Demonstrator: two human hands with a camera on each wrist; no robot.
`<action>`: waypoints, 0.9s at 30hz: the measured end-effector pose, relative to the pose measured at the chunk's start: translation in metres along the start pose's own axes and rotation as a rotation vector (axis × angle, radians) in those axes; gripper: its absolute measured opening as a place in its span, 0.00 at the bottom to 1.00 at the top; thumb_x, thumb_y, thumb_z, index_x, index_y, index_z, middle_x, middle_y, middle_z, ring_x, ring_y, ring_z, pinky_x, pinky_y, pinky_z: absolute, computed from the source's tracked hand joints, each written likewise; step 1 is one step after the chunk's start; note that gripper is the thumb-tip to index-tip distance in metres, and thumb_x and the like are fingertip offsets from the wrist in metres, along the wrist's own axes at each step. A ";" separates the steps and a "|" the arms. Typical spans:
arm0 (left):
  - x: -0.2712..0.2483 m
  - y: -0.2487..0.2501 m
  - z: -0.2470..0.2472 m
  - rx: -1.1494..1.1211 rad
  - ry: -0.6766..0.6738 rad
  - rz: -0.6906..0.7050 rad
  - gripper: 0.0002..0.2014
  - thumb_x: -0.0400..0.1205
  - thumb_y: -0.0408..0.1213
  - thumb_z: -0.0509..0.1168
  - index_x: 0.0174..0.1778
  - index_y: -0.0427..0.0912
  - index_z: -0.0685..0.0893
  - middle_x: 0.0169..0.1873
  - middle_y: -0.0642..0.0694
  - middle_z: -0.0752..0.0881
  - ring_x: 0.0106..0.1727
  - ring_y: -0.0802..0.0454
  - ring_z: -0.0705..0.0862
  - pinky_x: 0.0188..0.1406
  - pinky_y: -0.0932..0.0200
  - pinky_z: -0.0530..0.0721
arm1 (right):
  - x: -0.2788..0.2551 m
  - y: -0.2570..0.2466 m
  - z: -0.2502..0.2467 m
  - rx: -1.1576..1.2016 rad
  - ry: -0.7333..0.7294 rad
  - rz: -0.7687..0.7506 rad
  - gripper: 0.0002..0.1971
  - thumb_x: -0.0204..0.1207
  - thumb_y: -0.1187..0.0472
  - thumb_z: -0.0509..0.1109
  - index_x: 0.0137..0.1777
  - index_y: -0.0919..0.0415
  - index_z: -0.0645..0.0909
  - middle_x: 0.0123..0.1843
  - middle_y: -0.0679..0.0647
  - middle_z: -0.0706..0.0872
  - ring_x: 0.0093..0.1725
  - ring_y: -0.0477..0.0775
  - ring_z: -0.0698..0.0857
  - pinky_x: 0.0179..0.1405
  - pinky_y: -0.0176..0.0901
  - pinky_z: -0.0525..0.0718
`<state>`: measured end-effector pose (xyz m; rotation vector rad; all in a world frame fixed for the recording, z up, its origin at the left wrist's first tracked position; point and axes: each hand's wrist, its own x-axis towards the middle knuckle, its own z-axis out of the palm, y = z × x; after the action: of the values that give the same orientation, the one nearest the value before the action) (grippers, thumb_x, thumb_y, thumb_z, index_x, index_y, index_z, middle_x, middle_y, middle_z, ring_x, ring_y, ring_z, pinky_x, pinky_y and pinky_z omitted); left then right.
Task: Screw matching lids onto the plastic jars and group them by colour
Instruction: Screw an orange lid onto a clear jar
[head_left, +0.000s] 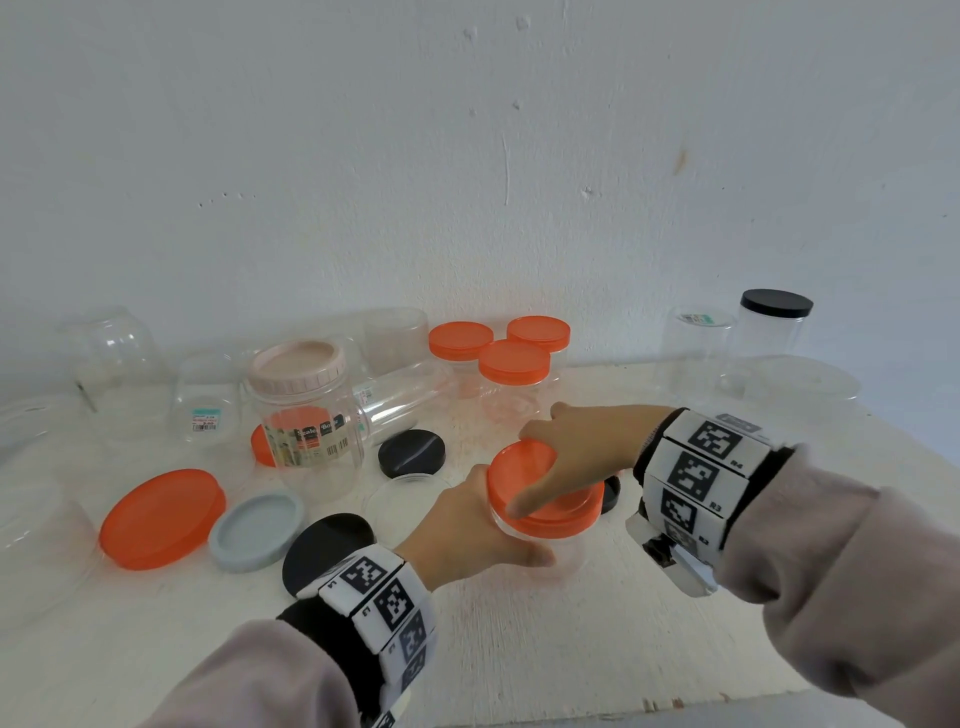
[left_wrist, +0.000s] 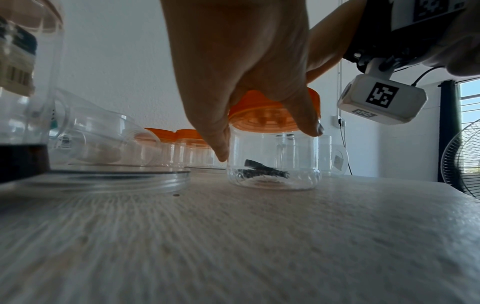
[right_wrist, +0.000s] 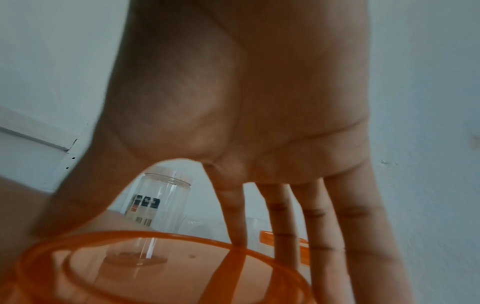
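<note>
two hands work one small clear jar (head_left: 550, 551) standing upright on the desk (head_left: 571, 649), near its front middle. from the left: a big loose orange lid (head_left: 162, 518) lies flat, then a grey lid (head_left: 256, 530) and a black lid (head_left: 327, 543) just beside it, all still unused. next comes the left hand (head_left: 470, 535), its fingers (left_wrist: 217, 142) and thumb wrapped round the jar's wall just under the cap, bracing it against the desk. on top sits the jar's orange lid (head_left: 540, 491); the right hand (head_left: 582, 457) spans it from the right, thumb on the near rim, fingers (right_wrist: 233, 216) reaching over the far edge, grasping the lid as if to turn it. behind stand three orange-capped jars (head_left: 514, 364), close together

to do the twist well, i'd judge the left hand should hold the jar still and square while the right keeps the lid level, so the threads catch evenly and don't cross; stop at firm resistance, since the thin wall may flex
</note>
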<state>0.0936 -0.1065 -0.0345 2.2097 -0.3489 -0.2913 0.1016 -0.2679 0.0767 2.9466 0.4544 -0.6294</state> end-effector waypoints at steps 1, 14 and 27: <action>0.000 0.000 0.000 -0.001 -0.002 -0.003 0.52 0.62 0.53 0.84 0.77 0.50 0.62 0.61 0.58 0.78 0.60 0.58 0.77 0.53 0.67 0.74 | 0.001 0.000 0.000 -0.008 -0.010 -0.018 0.51 0.61 0.22 0.68 0.82 0.41 0.56 0.77 0.50 0.64 0.68 0.56 0.74 0.65 0.56 0.76; -0.001 0.001 -0.001 0.009 0.004 -0.001 0.51 0.61 0.54 0.84 0.77 0.50 0.63 0.61 0.57 0.80 0.61 0.59 0.79 0.53 0.67 0.76 | 0.009 -0.002 0.009 0.038 0.042 -0.015 0.49 0.63 0.20 0.62 0.82 0.42 0.59 0.75 0.51 0.68 0.68 0.59 0.75 0.54 0.49 0.76; -0.001 0.001 0.000 -0.017 0.002 -0.015 0.51 0.61 0.54 0.84 0.77 0.52 0.63 0.60 0.59 0.78 0.59 0.60 0.78 0.46 0.71 0.74 | 0.001 0.003 0.016 0.154 0.084 -0.054 0.48 0.62 0.23 0.68 0.81 0.40 0.59 0.64 0.45 0.67 0.41 0.46 0.76 0.41 0.42 0.78</action>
<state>0.0925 -0.1072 -0.0337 2.1962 -0.3276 -0.2987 0.0968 -0.2726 0.0620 3.1256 0.5176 -0.5729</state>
